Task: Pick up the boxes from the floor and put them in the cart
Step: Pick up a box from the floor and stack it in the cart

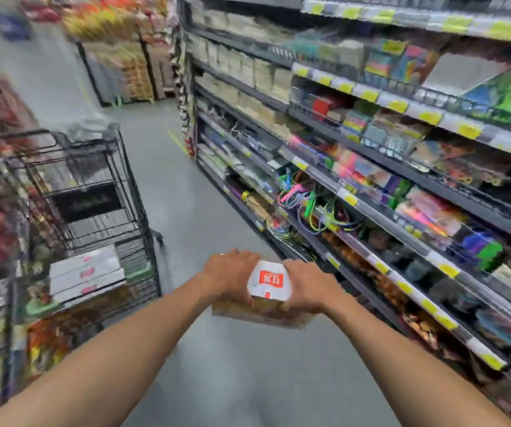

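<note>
A small white cardboard box with a red label (268,282) is held clear of the grey shop floor (248,380), at twelve o'clock straight ahead of the person. It sits on what looks like a flatter yellowish pack (260,317), too blurred to identify. The left hand (229,275) is curled over the box's left end and the right hand (309,288) over its right end, so both are clamped on it from opposite sides, thumbs towards the near edge.

The box looks like thin, stiff card with a smooth printed skin. Judging by the relaxed, outstretched arms it is probably light. Its glossy faces may slip, and hard squeezing could dent the walls. The short ends and lower corners, where the hands now press, seem the best hold. If the lower pack is a separate piece, it needs fingers beneath it or it may slide out.

The black wire shopping cart (124,167) stands at ten o'clock, well apart from the hands. Flat white boxes with red marks (86,274) are stacked in its lower part. Stocked store shelves (371,167) run from one to four o'clock.
</note>
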